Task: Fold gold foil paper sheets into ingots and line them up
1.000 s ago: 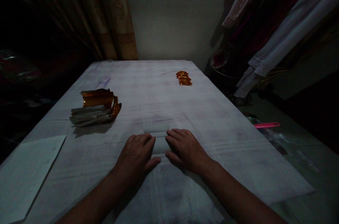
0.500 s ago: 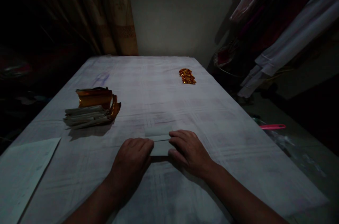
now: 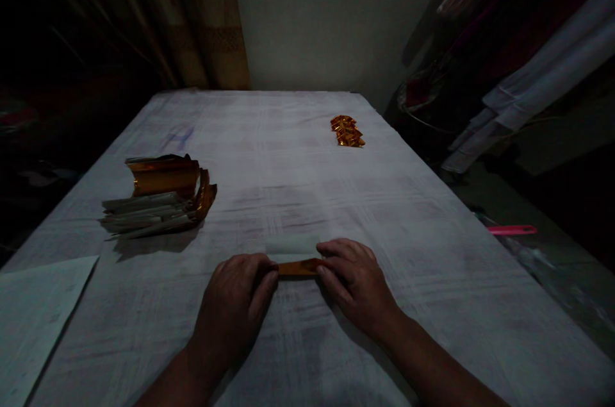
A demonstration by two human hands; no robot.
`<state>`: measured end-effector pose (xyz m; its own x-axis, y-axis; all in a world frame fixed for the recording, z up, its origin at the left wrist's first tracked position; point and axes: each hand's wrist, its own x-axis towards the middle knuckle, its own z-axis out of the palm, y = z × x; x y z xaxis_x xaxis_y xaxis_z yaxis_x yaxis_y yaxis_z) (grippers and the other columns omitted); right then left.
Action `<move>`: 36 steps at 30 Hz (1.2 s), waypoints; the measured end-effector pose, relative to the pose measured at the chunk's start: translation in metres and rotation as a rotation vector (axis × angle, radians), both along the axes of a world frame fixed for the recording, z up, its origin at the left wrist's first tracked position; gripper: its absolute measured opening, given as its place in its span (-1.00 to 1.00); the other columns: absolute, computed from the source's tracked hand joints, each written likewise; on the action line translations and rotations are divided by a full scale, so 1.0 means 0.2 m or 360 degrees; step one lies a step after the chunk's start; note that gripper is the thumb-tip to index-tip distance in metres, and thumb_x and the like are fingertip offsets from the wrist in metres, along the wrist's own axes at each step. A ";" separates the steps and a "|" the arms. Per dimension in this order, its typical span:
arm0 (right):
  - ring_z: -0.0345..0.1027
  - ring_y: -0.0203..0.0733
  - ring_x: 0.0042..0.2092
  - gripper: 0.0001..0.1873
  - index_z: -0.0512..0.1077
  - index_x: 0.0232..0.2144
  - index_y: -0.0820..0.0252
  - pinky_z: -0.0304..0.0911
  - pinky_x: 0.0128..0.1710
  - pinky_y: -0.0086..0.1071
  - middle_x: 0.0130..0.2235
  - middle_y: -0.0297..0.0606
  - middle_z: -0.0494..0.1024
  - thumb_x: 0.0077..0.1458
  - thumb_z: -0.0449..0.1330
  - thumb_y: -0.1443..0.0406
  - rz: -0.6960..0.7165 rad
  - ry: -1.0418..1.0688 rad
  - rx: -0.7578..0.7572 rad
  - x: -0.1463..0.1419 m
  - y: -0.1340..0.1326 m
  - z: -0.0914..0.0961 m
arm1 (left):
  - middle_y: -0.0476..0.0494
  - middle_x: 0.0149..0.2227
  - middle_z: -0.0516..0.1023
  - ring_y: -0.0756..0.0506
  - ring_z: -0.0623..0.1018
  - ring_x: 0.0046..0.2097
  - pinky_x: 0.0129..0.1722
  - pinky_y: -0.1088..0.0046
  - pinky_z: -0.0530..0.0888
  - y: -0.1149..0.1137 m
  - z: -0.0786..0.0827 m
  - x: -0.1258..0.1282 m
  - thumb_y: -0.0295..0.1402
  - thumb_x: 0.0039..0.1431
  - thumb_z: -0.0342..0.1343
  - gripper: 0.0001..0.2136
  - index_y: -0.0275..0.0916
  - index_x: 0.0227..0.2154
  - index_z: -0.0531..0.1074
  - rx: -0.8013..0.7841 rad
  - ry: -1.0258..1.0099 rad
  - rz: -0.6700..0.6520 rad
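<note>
A small paper slip [image 3: 292,245] lies on the cloth-covered table [image 3: 307,157] just in front of me, white on top, with its near edge folded over to show a gold underside [image 3: 298,267]. My left hand [image 3: 237,301] pinches the left end of that gold fold with curled fingers. My right hand [image 3: 355,282] presses the right end, fingers bent down on it. Both hands rest on the table.
A stack of gold-and-white paper slips [image 3: 158,199] sits at the left. Several small folded gold pieces [image 3: 346,131] lie at the far right. A white sheet [image 3: 33,311] is at the near left corner. A curtain [image 3: 202,16] and hanging clothes [image 3: 528,54] border the table.
The near edge of the slip has been folded up and over, so a gold strip now shows between my hands. The camera has tilted down a little.
</note>
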<state>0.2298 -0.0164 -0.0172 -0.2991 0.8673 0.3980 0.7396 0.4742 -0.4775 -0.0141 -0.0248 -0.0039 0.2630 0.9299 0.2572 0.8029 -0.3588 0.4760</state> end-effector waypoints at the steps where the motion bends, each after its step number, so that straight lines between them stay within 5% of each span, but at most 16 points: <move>1: 0.46 0.01 -0.01 -0.80 0.58 -0.28 0.06 0.29 -0.01 -0.04 -0.07 -0.19 0.64 0.27 0.14 0.30 -0.0024 0.0020 -0.0026 -0.01 0.00 0.01 | -0.11 -0.27 0.61 -0.18 0.58 -0.24 -0.20 0.20 0.50 0.00 -0.01 0.00 -0.20 0.38 -0.03 -0.81 -0.13 -0.21 0.43 0.0017 -0.0013 0.0050; 9: 0.44 -0.01 -0.08 -0.92 0.48 -0.32 0.09 0.21 -0.08 -0.10 -0.14 -0.21 0.62 0.19 0.17 0.32 -0.0161 0.0059 -0.0124 -0.04 0.02 0.02 | -0.11 -0.24 0.59 -0.17 0.58 -0.21 -0.16 0.19 0.54 0.02 -0.03 0.01 -0.24 0.39 -0.01 -0.76 -0.13 0.05 0.31 0.0152 -0.0012 0.0147; 17: 0.41 -0.02 -0.08 -0.91 0.49 -0.27 0.08 0.16 -0.08 -0.12 -0.15 -0.21 0.59 0.18 0.18 0.33 -0.0169 0.0023 -0.0078 -0.06 0.01 0.00 | -0.20 0.15 0.53 -0.24 0.41 0.26 0.25 0.05 0.36 -0.08 -0.04 0.09 -0.50 0.40 -0.11 -0.65 -0.18 0.14 0.40 0.0534 0.0300 -0.0374; 21: 0.41 -0.03 -0.08 -0.91 0.49 -0.27 0.07 0.15 -0.07 -0.13 -0.16 -0.23 0.59 0.19 0.18 0.33 -0.0188 0.0012 -0.0041 -0.06 0.01 0.00 | -0.26 0.22 0.48 -0.22 0.43 0.26 0.26 0.10 0.38 -0.12 -0.05 0.14 -0.35 0.42 -0.04 -0.61 -0.35 0.24 0.30 0.0411 0.0342 -0.0563; 36: 0.41 -0.06 -0.08 -0.87 0.50 -0.25 0.07 0.14 -0.06 -0.14 -0.14 -0.24 0.58 0.20 0.14 0.32 -0.0177 -0.0039 -0.0017 -0.06 0.01 0.00 | -0.30 0.37 0.26 -0.25 0.16 0.42 0.34 0.08 0.30 -0.14 -0.10 0.13 -0.10 0.39 0.02 -0.36 -0.38 0.37 0.07 0.0201 0.0308 -0.0599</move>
